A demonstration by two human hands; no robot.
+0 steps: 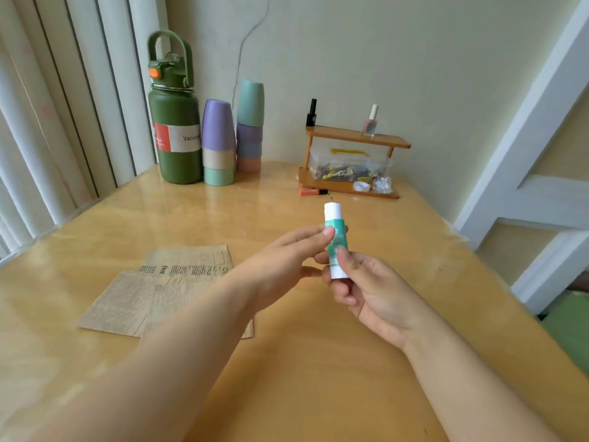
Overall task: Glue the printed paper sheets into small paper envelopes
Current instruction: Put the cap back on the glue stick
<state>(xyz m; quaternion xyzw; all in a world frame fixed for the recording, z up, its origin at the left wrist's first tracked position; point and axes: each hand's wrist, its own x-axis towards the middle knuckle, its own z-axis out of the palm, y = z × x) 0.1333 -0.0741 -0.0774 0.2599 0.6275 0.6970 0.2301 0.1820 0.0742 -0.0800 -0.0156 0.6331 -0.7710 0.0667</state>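
Both hands hold a glue stick upright above the counter: the right hand grips its lower white end with curled fingers and thumb, and the left hand pinches the green middle with thumb and fingertips. Its white cap is on. The printed sheets lie flat on the counter to the left, overlapping, partly under the left forearm. At the back left stands a green flask, lid shut, beside two stacks of upturned cups. At the back right a small wooden shelf carries two nail polish bottles on top; beneath it sits a clear box of small dark and yellow bits, too small to identify. A roll of tape lies on the shelf's base, and an orange tube lies just in front.
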